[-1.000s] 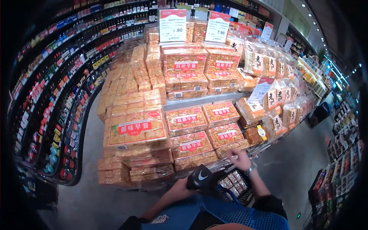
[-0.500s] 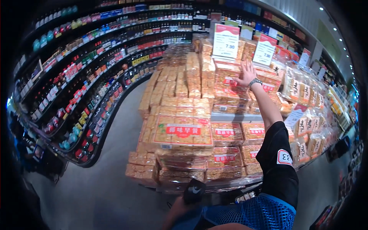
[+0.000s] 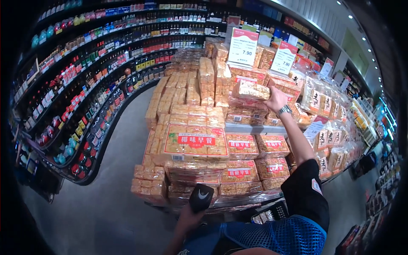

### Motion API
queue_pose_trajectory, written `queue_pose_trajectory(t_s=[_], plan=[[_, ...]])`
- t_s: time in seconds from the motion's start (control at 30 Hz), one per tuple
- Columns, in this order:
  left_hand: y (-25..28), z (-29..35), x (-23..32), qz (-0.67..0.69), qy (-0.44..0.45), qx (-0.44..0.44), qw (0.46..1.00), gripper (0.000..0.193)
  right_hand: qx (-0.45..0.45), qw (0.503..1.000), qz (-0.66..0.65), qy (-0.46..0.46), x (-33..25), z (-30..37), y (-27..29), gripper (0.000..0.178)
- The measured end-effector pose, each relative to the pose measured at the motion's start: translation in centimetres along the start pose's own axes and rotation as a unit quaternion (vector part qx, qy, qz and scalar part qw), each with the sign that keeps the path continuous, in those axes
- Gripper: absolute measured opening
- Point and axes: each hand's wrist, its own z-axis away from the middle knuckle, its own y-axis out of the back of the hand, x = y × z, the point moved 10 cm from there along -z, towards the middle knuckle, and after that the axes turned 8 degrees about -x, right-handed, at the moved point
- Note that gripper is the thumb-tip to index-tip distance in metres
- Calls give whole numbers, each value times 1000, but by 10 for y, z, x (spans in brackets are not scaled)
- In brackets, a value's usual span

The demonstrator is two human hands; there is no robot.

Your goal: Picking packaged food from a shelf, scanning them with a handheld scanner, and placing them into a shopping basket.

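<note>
My right hand (image 3: 275, 100), with a metal-banded watch (image 3: 284, 109) at its wrist, is closed on the right end of a clear-wrapped pack of golden snack cakes (image 3: 251, 90). The pack is tilted above other red-labelled packs (image 3: 236, 117) on the upper tier of the display. Low and left of my body, my left hand (image 3: 189, 217) is wrapped round a black handheld object (image 3: 201, 198) with a pale curved mark; its kind is not clear. That object is in front of a big stack of wrapped snack cakes (image 3: 195, 140).
Two price signs (image 3: 243, 46) stand behind the packs. White-wrapped packs (image 3: 321, 100) are piled to the right. Curved shelves of bottles and jars (image 3: 97, 100) line the left, across a grey floor (image 3: 106, 199). A black crate (image 3: 272, 212) sits close to my body.
My right hand lay spread flat on the packs before; now it grips one, lifted and tilted. My left hand and the black object have risen slightly. The view has shifted a little.
</note>
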Motion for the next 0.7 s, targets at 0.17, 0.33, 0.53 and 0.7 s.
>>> queue_pose_trajectory(t_s=[0.17,0.33,0.53,0.7], plan=[[-20,-5,30,39,-47,-72,996,43,82,930,-343,-105,55,130,71,57],[-52,-24,91,105,-98,-154,978,54,-21,511,-831,-220,42,299,9,41],[-125,-42,85,88,-90,-315,941,80,7,302,-905,-299,29,464,-28,48],[-175,-34,137,-41,-226,-396,889,59,28,291,-890,-349,43,578,-10,46]])
